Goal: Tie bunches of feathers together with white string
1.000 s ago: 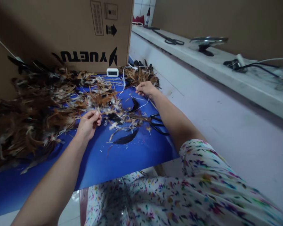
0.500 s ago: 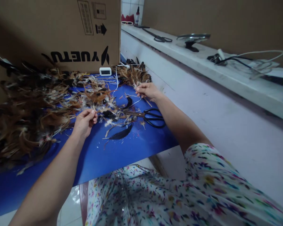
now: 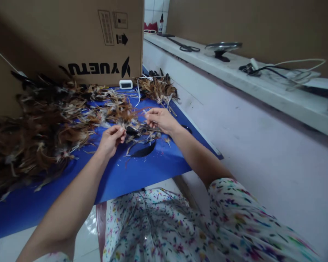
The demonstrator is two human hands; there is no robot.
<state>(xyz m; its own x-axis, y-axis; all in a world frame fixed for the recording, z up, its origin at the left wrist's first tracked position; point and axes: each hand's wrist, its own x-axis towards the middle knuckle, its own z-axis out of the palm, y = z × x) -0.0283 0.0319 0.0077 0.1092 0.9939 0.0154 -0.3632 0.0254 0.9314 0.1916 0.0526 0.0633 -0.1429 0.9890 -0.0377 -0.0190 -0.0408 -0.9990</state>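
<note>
My left hand [image 3: 112, 140] is closed in a pinch at the base of a small bunch of brown feathers [image 3: 125, 113], which fans upward from the fingertips. Close to its right, my right hand [image 3: 161, 119] pinches what looks like a thin reddish-brown feather [image 3: 140, 110] pointing left toward that bunch. Beneath the right hand and wrist lie black-handled scissors [image 3: 186, 128], mostly hidden. Loose feather scraps lie below both hands, with a dark feather [image 3: 144, 150] nearest me on the blue tabletop [image 3: 153, 171].
A big heap of brown feathers [image 3: 38, 134] covers the left side. Another feather bundle [image 3: 158, 87] lies at the back right near a white digital timer [image 3: 126, 84]. A cardboard box [image 3: 71, 32] stands behind. Along the right wall, a ledge [image 3: 202, 60] holds scissors [image 3: 187, 47] and cables [image 3: 289, 72].
My right hand has come left and nearer, away from the back-right bundle, now covering most of the scissors. My left hand has shifted slightly right with its feathers. The view has shifted slightly.
</note>
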